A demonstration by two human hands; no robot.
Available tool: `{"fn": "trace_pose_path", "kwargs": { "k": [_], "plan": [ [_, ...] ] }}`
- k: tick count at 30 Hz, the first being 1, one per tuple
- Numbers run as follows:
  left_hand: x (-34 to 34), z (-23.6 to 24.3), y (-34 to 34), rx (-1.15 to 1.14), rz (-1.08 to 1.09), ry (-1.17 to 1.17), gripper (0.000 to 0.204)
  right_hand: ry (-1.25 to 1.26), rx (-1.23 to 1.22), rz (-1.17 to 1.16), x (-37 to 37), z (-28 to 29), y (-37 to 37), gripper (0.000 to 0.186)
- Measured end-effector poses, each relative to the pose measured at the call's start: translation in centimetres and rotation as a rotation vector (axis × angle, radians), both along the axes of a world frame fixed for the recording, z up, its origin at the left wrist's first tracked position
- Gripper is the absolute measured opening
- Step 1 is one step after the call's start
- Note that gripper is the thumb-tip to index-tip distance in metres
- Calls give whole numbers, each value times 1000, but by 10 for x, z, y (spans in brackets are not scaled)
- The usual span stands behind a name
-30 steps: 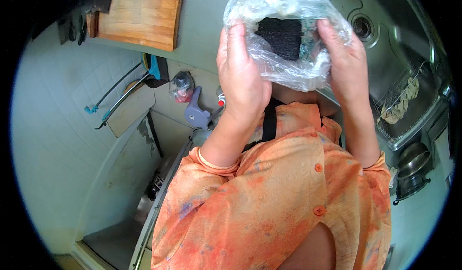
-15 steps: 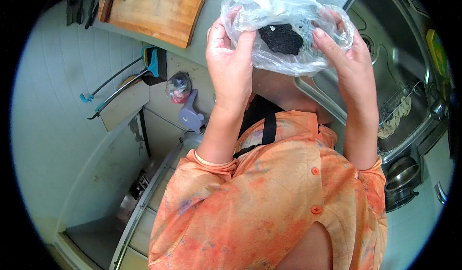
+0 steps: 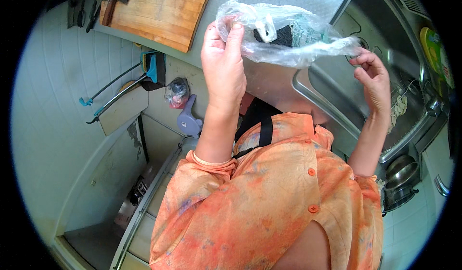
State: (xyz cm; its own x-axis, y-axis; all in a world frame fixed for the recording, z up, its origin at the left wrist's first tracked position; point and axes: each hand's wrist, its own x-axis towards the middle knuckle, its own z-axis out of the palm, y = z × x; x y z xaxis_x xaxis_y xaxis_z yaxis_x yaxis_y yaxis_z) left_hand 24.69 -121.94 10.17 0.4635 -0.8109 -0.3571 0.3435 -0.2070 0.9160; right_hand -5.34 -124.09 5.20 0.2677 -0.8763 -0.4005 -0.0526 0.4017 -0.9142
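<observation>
A clear plastic bag (image 3: 298, 56) is held up over the counter and the sink's near edge. Inside it sits a black, rough-textured piece (image 3: 285, 36); I cannot make out its kind. Greenish print shows on the bag's right half, and a white looped strip (image 3: 265, 29) lies across the black piece. My left hand (image 3: 226, 53) pinches the bag's left end, thumb on the near side. My right hand (image 3: 373, 70) has its fingers curled at the bag's drawn-out right corner, pinching it.
A wooden cutting board (image 3: 159, 12) with a cleaver (image 3: 117, 0) lies on the counter at the far left. The steel sink (image 3: 332, 104) is at the right, a cloth (image 3: 398, 107) in it. Brooms (image 3: 120, 85) lean at the left wall; metal pots (image 3: 402, 174) stand lower right.
My right hand has moved from the bag's mouth outward to its right corner, stretching it sideways. The opening has narrowed, and the white strip now shows over the black piece.
</observation>
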Motion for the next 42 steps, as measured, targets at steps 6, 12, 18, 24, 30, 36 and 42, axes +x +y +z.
{"fn": "trace_pose_path", "kwargs": {
  "k": [6, 12, 18, 24, 30, 36, 42],
  "plan": [
    [-14, 5, -5, -23, -46, 32, 18, 508, -103, 179, 65, -6, 19, 72],
    [-34, 13, 4, -7, -527, -304, 20, 231, -363, 261, 142, -2, 0, 50],
    [-38, 60, 17, -330, -773, -1033, 28, 115, -522, 2, 120, 7, -5, 38],
    [-39, 41, 42, 211, -609, -227, 31, 178, -415, -81, 78, 39, 11, 35],
    [-90, 1, 52, 566, -706, 1010, 63, 221, -244, 1, 42, 39, 50, 24],
    [-124, -27, 53, 372, -560, 1990, 40, 417, -512, 141, 31, 49, 98, 48],
    [-142, -33, 52, 703, -489, 1534, 25, 524, -543, -79, 3, 48, 136, 50]
  ]
}}
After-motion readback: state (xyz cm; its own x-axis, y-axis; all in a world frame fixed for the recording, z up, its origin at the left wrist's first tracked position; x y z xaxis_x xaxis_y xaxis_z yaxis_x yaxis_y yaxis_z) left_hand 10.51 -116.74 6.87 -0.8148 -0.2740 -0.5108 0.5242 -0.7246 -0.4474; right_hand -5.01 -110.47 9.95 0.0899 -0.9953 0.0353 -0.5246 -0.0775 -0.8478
